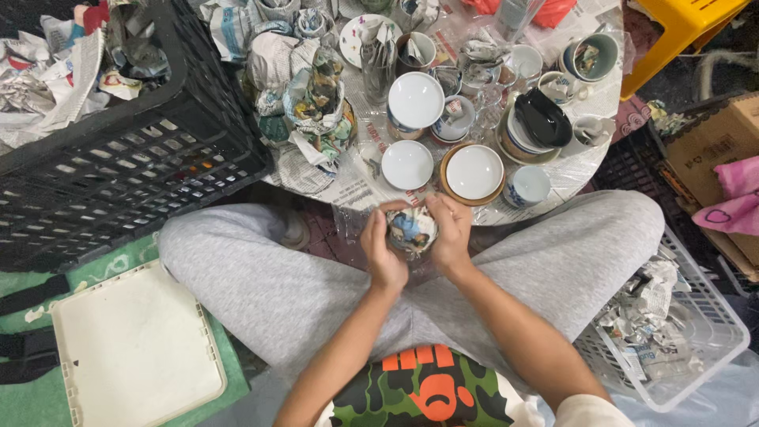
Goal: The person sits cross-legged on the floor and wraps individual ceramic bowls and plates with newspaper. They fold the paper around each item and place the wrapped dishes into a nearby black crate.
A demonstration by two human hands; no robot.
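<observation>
Newspaper-wrapped bundle (pixel 411 231): small, rounded, covered in colour-printed paper, held over the lap between both hands, just short of the desk's near edge.

Left hand (pixel 382 247): forearm rising from 6 o'clock, palm turned inward, grip closed on the bundle's left side, thumb over the top.

Right hand (pixel 451 235): forearm entering from 5 o'clock, palm inward, grip closed on the bundle's right side, fingers curled over its upper edge. The bundle sits squarely between the two palms, touching both.

Grey-trousered knees spread to 9 and 3 o'clock.

White plastic lid (pixel 136 352): flat on green flooring, 8 o'clock.

White wire basket (pixel 715 348): holds crumpled newspaper, 4 o'clock.

Round desk (pixel 589 170): 12 o'clock, lined with newsprint. Nearest the hands, two white bowls (pixel 407 164), one (pixel 473 171) resting in a brown-rimmed dish; beyond, cups, saucers, a black dish (pixel 542 119), glasses and several paper-wrapped pieces (pixel 312 99).

Black plastic crate (pixel 118 158): 10 o'clock, holding crumpled newspaper.

Brown cardboard box (pixel 715 146): 2 o'clock, pink bag (pixel 735 198) against it.

Yellow stool (pixel 684 28): 1 o'clock, farthest.
</observation>
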